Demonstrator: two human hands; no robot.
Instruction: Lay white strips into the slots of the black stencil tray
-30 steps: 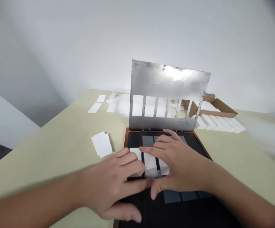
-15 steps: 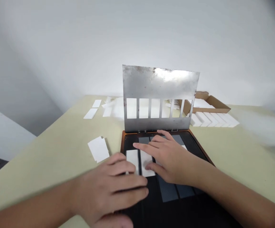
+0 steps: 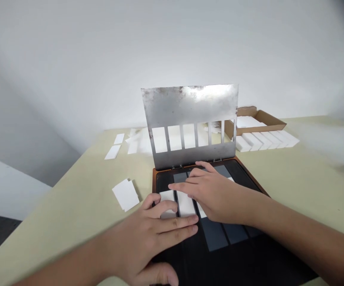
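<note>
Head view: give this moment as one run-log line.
left hand: fingers on white card | right hand: nearest middle card | black tray: holds cards | slotted metal plate: hinged upright behind tray

Bright, diffuse light fills the scene, apparently from above. A white glare patch sits along the top of the steel plate [image 3: 197, 95]. The wall [image 3: 70, 51] fades softly into grey, and the tabletop [image 3: 323, 139] smears toward the right edge. The left hand [image 3: 150, 234] looks slightly soft, shadows stay faint, and the top right corner darkens and bends.
</note>
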